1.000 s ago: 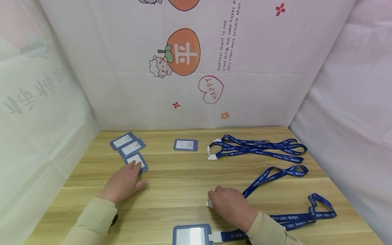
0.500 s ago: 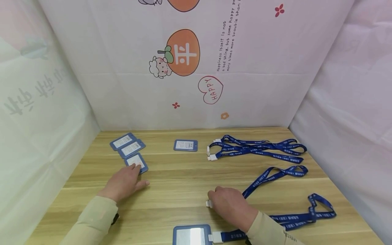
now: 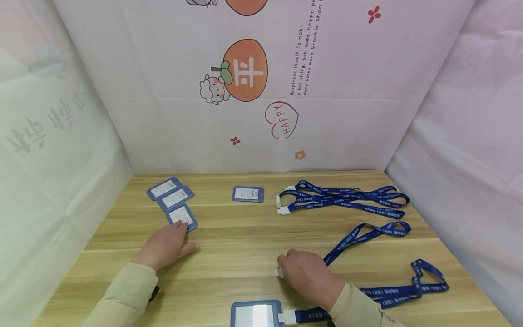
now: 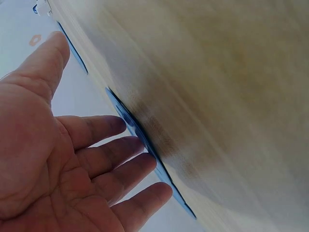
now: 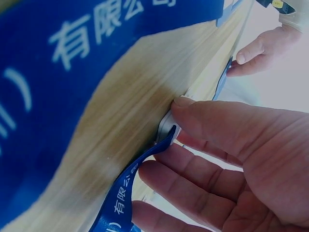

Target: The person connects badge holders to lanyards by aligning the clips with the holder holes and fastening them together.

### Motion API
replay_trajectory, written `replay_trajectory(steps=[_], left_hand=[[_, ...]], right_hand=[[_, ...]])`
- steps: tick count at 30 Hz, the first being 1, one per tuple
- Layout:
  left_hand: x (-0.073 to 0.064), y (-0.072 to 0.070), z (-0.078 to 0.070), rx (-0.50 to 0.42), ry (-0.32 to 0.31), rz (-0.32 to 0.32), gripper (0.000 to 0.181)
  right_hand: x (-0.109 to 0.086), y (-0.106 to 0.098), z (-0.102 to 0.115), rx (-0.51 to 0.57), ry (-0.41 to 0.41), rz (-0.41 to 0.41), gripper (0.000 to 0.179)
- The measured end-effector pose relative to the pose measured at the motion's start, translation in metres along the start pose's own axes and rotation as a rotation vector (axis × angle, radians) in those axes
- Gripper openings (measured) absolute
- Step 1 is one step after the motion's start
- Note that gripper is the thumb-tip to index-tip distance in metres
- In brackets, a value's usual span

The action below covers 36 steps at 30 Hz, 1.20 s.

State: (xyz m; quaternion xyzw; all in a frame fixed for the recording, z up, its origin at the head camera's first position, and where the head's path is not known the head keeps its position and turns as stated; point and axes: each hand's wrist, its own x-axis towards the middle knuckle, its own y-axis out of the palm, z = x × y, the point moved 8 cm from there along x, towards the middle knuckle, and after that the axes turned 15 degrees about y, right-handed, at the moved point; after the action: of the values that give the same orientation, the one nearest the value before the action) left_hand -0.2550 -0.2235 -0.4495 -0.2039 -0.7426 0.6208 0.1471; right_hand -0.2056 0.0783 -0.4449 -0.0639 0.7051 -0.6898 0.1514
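Head view, two hands (image 3: 165, 245), five badges (image 3: 180, 215), five lanyards (image 3: 340, 246)

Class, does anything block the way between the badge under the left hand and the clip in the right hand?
Nothing visible does. Between the badge under the left hand and the clip in the right hand, only table shows, with the left thumb beside that path; the clipped badge lies well off it.

Card holder (image 3: 180, 214) under left fingertips (image 4: 113, 125) shows blue rim, white printed insert (image 3: 178, 216). Strap (image 5: 123, 193) at right fingers (image 5: 181, 188): dark blue, white lettering; clip (image 3: 279, 272) white. Table (image 3: 229, 254) beneath: tan, streaked grain.
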Motion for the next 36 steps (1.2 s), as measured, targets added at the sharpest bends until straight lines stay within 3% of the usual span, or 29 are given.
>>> replay_trajectory(steps=[36], left_hand=[[-0.002, 0.001, -0.010, 0.034, 0.012, -0.031, 0.069]], right_hand=[[0.000, 0.000, -0.001, 0.004, 0.004, 0.013, 0.011]])
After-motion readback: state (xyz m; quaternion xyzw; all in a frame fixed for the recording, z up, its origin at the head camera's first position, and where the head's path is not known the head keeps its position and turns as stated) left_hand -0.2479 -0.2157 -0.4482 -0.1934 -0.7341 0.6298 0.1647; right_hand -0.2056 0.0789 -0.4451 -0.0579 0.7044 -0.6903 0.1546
